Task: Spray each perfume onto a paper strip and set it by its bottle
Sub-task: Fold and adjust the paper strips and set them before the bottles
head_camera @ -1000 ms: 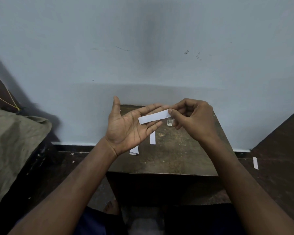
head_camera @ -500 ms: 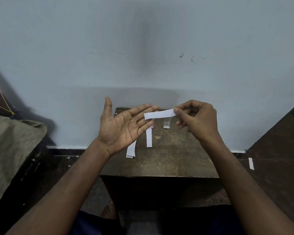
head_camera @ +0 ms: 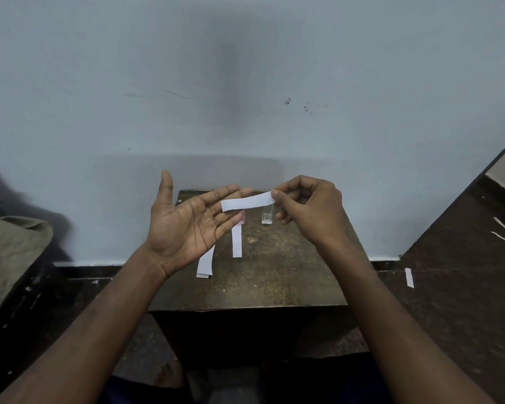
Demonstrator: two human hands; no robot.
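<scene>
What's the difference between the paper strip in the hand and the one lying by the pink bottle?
The held strip hangs crosswise in the air, pinched at one end by the right hand; the lying strip rests flat on the table, pointing toward the pink bottle. Both are narrow white paper.

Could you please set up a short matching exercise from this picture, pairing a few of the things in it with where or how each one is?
Things:
1. held paper strip
2. clear bottle
3. left hand
4. stray strip

States or places:
A. lying on the dark floor to the right of the small table
B. open, palm up, fingers straight
C. pinched at one end by the right hand
D. standing upright at the far edge of the table

Right pairs: 1-C, 2-D, 3-B, 4-A
</scene>
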